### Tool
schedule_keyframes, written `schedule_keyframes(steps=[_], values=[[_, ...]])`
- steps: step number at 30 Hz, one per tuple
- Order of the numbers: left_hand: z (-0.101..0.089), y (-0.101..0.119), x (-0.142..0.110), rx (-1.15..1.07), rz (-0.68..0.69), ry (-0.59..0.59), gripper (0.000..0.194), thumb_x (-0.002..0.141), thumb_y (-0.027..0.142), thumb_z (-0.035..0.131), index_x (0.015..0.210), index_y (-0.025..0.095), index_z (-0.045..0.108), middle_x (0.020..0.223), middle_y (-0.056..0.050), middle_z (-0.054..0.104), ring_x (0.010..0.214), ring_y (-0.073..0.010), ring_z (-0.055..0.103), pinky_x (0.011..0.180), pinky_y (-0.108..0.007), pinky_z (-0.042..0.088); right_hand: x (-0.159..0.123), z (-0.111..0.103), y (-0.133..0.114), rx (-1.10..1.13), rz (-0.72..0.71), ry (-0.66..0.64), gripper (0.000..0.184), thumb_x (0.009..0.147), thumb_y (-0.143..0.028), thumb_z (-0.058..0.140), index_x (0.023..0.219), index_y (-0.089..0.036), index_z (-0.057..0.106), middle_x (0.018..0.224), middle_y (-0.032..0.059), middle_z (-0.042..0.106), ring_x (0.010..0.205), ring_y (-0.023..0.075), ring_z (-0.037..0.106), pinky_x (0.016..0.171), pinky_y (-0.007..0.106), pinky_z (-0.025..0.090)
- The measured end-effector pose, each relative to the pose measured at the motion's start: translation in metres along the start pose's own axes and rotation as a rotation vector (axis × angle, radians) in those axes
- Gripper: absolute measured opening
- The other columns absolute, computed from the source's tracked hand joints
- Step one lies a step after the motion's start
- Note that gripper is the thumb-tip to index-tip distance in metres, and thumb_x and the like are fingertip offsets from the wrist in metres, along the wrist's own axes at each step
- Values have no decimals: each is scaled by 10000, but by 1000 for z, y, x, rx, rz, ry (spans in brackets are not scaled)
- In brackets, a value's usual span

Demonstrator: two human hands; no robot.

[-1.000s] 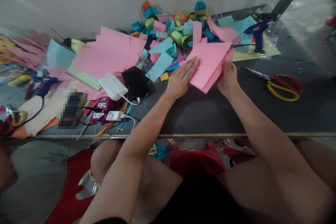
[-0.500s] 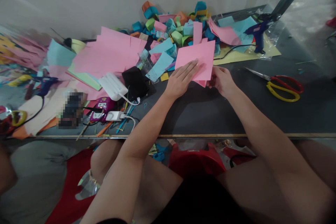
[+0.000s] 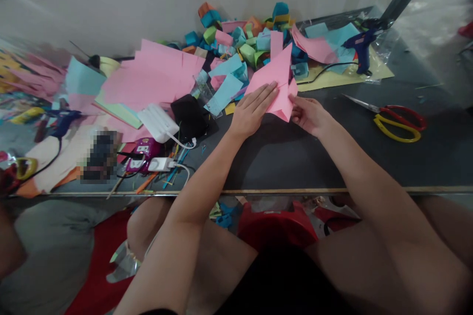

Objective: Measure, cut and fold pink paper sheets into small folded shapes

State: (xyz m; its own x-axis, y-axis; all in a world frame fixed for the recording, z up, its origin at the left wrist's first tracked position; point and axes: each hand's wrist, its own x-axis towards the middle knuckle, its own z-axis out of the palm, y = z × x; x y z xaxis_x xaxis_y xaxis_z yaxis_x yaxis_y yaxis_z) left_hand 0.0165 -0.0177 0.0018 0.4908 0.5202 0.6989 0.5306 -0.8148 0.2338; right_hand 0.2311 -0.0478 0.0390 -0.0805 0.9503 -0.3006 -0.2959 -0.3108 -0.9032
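A pink sheet of paper (image 3: pixel 279 76) lies partly folded on the dark table (image 3: pixel 295 157), its right side lifted into a steep flap. My left hand (image 3: pixel 251 110) rests flat on the sheet's left part, fingers stretched out and pressing it down. My right hand (image 3: pixel 308 114) is at the sheet's lower right corner, fingertips pinching the folded edge.
Behind the sheet is a pile of folded coloured paper pieces (image 3: pixel 240 39). Loose pink sheets (image 3: pixel 151 74) lie at the left. Red-and-yellow scissors (image 3: pixel 397 118) lie at the right, a blue glue gun (image 3: pixel 360 47) behind them. A white power bank (image 3: pixel 158 122) and a black pouch (image 3: pixel 190 117) sit left of my hand.
The pink sheet was lying wide under both hands. Its right side has been swung up and over to the left, and my right hand has moved left with it.
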Motion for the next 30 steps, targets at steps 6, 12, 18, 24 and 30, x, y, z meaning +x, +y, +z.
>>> schedule_keyframes(steps=[6, 12, 18, 24, 30], values=[[3, -2, -5, 70, -9, 12, 558, 1079, 575, 359, 1441, 259, 642, 1493, -112, 659, 1462, -267, 562, 1233, -433, 436, -2, 5, 5, -122, -180, 7, 382, 729, -424, 938, 681, -183, 645, 556, 2, 635, 452, 87, 582, 372, 180, 407], [3, 5, -9, 36, 53, -214, 313, 1078, 454, 481, 1266, 427, 730, 1275, 25, 791, 1222, -164, 729, 1085, -310, 535, 1, 6, 5, -138, -206, 114, 431, 721, -482, 937, 679, -190, 623, 557, -4, 629, 447, 85, 577, 383, 185, 444], [5, 15, -7, -27, 14, -165, 308, 1090, 373, 474, 1317, 354, 681, 1344, 6, 761, 1288, -155, 696, 1105, -296, 508, 3, 1, 8, -101, -232, 124, 506, 755, -621, 858, 665, -209, 578, 583, 12, 637, 519, 133, 658, 410, 210, 477], [2, 20, -2, 137, 227, 61, 181, 1076, 295, 566, 1140, 230, 722, 1228, -66, 805, 1206, -195, 740, 978, -348, 557, 9, -6, 11, -120, -313, 208, 331, 802, -467, 796, 700, -211, 612, 650, 20, 662, 585, 149, 691, 457, 224, 494], [4, 22, -4, 222, 364, 75, 215, 1069, 344, 595, 993, 194, 730, 1064, -56, 838, 917, -134, 804, 784, -246, 584, 13, -14, 6, -301, -197, 392, 130, 828, -256, 675, 742, -226, 583, 621, 9, 631, 548, 175, 670, 506, 295, 530]])
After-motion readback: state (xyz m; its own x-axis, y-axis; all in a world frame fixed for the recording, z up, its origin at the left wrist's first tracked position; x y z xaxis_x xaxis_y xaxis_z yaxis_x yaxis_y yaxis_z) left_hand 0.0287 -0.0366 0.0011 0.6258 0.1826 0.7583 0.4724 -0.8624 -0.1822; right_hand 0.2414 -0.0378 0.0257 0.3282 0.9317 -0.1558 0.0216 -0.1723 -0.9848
